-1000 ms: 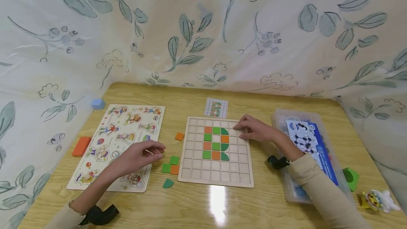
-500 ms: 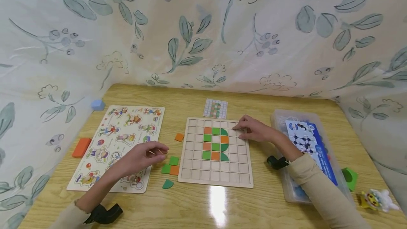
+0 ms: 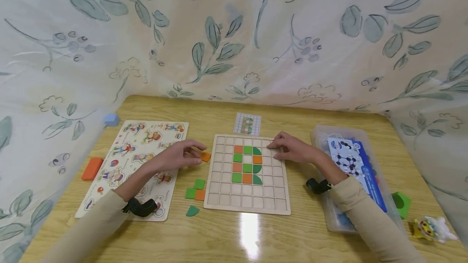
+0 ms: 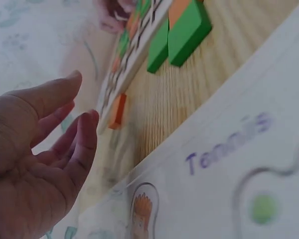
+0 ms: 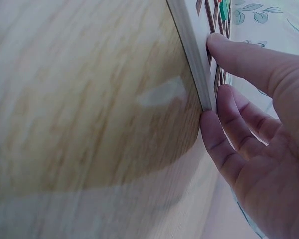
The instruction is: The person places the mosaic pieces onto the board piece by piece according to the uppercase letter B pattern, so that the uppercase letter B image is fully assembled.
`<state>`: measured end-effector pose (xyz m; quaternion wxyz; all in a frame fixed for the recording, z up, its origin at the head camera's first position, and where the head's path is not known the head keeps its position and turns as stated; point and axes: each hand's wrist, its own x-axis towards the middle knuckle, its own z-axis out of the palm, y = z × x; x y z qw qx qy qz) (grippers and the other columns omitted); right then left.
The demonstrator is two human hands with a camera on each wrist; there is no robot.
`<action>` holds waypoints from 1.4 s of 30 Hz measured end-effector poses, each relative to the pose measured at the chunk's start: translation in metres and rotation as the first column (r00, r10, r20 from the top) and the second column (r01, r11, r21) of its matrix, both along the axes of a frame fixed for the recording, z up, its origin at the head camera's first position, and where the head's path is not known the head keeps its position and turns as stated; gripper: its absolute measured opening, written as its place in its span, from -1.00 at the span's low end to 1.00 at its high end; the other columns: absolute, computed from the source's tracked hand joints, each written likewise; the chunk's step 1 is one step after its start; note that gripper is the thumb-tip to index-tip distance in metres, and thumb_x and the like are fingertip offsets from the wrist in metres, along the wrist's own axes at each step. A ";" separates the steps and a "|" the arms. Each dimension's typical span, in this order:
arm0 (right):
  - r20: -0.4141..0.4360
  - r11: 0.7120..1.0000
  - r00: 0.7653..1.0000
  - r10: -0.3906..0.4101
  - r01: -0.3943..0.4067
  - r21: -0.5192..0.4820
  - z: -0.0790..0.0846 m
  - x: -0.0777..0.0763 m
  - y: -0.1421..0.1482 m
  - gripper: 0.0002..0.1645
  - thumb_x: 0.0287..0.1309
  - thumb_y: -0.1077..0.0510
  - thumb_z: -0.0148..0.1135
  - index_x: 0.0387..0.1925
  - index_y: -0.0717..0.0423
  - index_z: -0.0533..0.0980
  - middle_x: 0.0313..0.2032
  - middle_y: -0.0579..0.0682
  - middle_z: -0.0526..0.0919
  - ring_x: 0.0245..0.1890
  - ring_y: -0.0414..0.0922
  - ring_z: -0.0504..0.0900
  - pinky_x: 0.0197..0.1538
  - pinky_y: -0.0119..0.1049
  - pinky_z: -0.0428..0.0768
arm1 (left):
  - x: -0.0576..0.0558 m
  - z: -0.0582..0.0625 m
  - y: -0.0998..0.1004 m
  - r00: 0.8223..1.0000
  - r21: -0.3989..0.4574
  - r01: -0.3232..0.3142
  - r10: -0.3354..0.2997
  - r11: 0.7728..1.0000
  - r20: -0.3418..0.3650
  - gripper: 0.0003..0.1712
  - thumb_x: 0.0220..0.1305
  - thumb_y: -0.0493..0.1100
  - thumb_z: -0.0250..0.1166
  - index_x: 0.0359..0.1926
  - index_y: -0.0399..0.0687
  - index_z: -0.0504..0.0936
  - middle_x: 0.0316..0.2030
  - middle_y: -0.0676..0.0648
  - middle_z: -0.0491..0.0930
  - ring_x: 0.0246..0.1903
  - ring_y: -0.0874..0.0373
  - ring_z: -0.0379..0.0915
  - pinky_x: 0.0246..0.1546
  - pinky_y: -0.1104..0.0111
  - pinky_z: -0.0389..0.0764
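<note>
My left hand (image 3: pixel 180 155) hovers over the right edge of the picture puzzle board (image 3: pixel 172 186), thumb and fingers apart with nothing between them. Just off its fingertips lies an orange square tile (image 3: pixel 206 157); a gap shows between them in the left wrist view (image 4: pixel 118 110). My right hand (image 3: pixel 295 149) rests at the far right corner of the wooden grid board (image 3: pixel 268 203). In the right wrist view its thumb (image 5: pixel 229 52) touches the gridded face and a fingertip meets the corner edge. Orange, green and dark green rounded tiles (image 3: pixel 247 168) fill some middle cells.
Left of the grid lie a few square tiles (image 3: pixel 199 184) and a dark green quarter-round tile (image 3: pixel 192 211). A pattern card (image 3: pixel 247 124) lies behind it. A plastic box (image 3: pixel 338 222) stands right, near a green block (image 3: pixel 401 205) and a toy figure (image 3: pixel 433 229). A red block (image 3: pixel 92 169) lies far left.
My left hand has moved right and farther from me, toward the single orange tile. The right hand stays at the board's corner.
</note>
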<state>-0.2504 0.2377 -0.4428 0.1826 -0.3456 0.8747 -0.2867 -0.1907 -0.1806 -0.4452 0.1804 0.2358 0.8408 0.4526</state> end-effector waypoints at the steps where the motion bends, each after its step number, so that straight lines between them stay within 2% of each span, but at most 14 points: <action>1: 0.002 1.000 1.000 0.000 0.000 -0.001 0.000 0.000 -0.001 -0.54 0.20 0.21 0.29 0.15 0.15 0.54 -0.06 0.09 0.44 -0.24 -0.09 0.38 -0.20 -0.41 0.41 | -0.003 -0.001 0.001 1.000 -0.024 0.004 -0.004 1.000 -0.007 -0.45 0.28 -0.07 0.31 0.26 -0.11 0.45 0.19 -0.16 0.50 0.03 0.03 0.55 -0.05 0.37 0.59; 5: -0.001 1.000 1.000 -0.004 0.004 0.000 -0.001 0.000 -0.002 -0.55 0.19 0.21 0.29 0.13 0.14 0.55 -0.06 0.08 0.44 -0.24 -0.10 0.39 -0.19 -0.40 0.42 | -0.011 -0.004 0.005 1.000 -0.095 0.011 -0.014 0.995 -0.025 -0.46 0.26 -0.07 0.33 0.23 -0.08 0.48 0.16 -0.12 0.53 -0.08 0.13 0.57 -0.09 0.34 0.57; 9: -0.005 1.000 1.000 -0.006 0.006 0.002 0.000 0.001 -0.001 -0.55 0.19 0.22 0.30 0.13 0.15 0.55 -0.07 0.09 0.44 -0.25 -0.09 0.39 -0.20 -0.41 0.42 | -0.015 -0.007 0.005 0.999 -0.094 0.026 -0.029 0.995 -0.023 -0.47 0.27 -0.09 0.32 0.23 -0.11 0.48 0.15 -0.16 0.53 -0.09 0.12 0.59 -0.06 0.31 0.56; 20: 0.001 1.000 1.000 -0.011 0.011 0.009 0.000 0.003 -0.002 -0.55 0.19 0.23 0.29 0.14 0.16 0.55 -0.10 0.08 0.43 -0.25 -0.08 0.39 -0.21 -0.41 0.40 | -0.016 -0.010 0.006 1.000 -0.097 0.020 -0.022 0.995 -0.019 -0.48 0.28 -0.09 0.32 0.22 -0.09 0.48 0.16 -0.16 0.52 -0.10 0.13 0.56 -0.07 0.28 0.54; 34: -0.011 1.000 1.000 -0.013 0.014 0.013 0.002 0.002 -0.003 -0.55 0.18 0.23 0.30 0.13 0.15 0.56 -0.11 0.09 0.44 -0.27 -0.08 0.39 -0.22 -0.42 0.41 | -0.010 -0.006 0.008 0.997 -0.113 0.016 -0.024 0.993 -0.068 -0.51 0.24 -0.10 0.35 0.18 -0.05 0.52 0.10 -0.13 0.52 -0.22 0.25 0.56 -0.19 0.42 0.56; 39: -0.004 1.000 1.000 -0.011 0.011 0.019 0.002 0.001 -0.003 -0.55 0.18 0.22 0.30 0.13 0.14 0.56 -0.10 0.08 0.44 -0.25 -0.08 0.39 -0.21 -0.41 0.41 | -0.004 -0.007 0.007 0.998 -0.114 -0.001 -0.006 0.993 -0.066 -0.50 0.23 -0.05 0.36 0.18 0.02 0.52 0.08 -0.06 0.52 -0.24 0.26 0.54 -0.18 0.42 0.54; 42: -0.003 1.000 1.000 -0.013 0.013 0.014 0.002 0.002 -0.003 -0.56 0.18 0.22 0.30 0.13 0.13 0.56 -0.09 0.08 0.45 -0.24 -0.09 0.38 -0.20 -0.41 0.41 | 0.001 -0.006 0.005 0.997 -0.113 0.022 -0.029 0.993 -0.069 -0.53 0.23 -0.03 0.36 0.15 0.03 0.54 0.06 -0.04 0.54 -0.26 0.25 0.51 -0.20 0.43 0.54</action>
